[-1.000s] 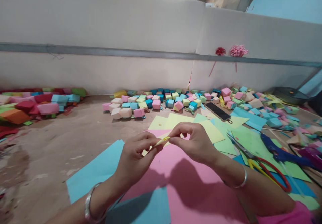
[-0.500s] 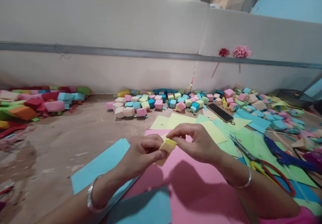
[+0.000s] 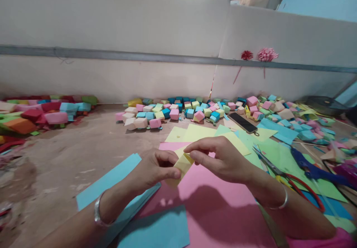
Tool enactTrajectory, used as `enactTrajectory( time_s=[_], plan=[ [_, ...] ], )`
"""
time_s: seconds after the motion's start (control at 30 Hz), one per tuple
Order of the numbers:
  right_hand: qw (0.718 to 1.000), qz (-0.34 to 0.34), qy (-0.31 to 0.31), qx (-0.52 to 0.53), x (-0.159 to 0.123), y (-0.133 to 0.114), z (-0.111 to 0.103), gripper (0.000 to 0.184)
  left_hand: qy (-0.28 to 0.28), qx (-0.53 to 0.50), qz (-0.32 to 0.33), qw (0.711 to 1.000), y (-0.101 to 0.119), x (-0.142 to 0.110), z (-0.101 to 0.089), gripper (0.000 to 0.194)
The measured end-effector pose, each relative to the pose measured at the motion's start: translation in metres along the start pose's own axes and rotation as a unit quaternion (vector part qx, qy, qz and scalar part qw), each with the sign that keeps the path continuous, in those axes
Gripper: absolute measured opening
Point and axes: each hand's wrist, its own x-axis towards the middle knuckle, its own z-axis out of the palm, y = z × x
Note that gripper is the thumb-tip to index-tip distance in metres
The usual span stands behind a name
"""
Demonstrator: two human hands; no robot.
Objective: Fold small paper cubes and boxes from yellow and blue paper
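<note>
A small piece of folded yellow paper (image 3: pixel 182 166) is held above a large pink sheet (image 3: pixel 220 211). My left hand (image 3: pixel 156 166) grips its lower left side between thumb and fingers. At the paper's upper corner, the thumb and fingertips of my right hand (image 3: pixel 217 157) are pinched on the folded edge. Part of the paper is hidden behind the left fingers. Blue sheets (image 3: pixel 158 229) lie under and beside the left forearm.
Several small folded paper boxes (image 3: pixel 174 114) line the wall, with larger ones (image 3: pixel 55 118) at far left. On the right are a phone (image 3: pixel 243 123), scissors (image 3: pixel 290 177), a blue glue gun (image 3: pixel 315 170) and green sheets (image 3: pixel 279 155).
The yellow paper has tilted, and its open top end now looks folded flatter under my right fingers. Both hands stay in nearly the same place; the view has shifted slightly.
</note>
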Motion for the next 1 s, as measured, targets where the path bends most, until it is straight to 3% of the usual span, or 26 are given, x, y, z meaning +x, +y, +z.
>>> enactTrajectory(
  time_s=[0.23,0.43,0.6,0.77,0.9,1.0],
  plan=[
    [0.999,-0.009,-0.035,-0.038,-0.001,0.004,0.002,0.030,-0.062,-0.053,-0.054,0.995,0.001,0.000,0.001,0.016],
    [0.998,0.017,-0.059,-0.024,0.002,0.004,0.002,0.028,-0.026,-0.046,-0.083,0.995,-0.003,0.001,0.002,0.021],
    [0.996,0.026,-0.068,-0.053,0.000,0.001,0.000,0.028,-0.038,-0.056,-0.109,0.992,-0.001,-0.001,0.002,0.022],
    [0.991,0.001,-0.046,-0.126,-0.003,0.002,0.007,0.024,-0.038,-0.052,-0.109,0.992,-0.001,0.000,0.005,0.024],
    [0.970,-0.039,0.005,-0.239,-0.004,0.008,0.014,0.022,-0.017,-0.050,-0.113,0.992,-0.004,0.000,0.007,0.027],
    [0.971,-0.055,-0.015,-0.231,-0.002,0.010,0.013,0.019,-0.017,-0.046,-0.113,0.992,-0.004,-0.001,0.007,0.026]
  ],
)
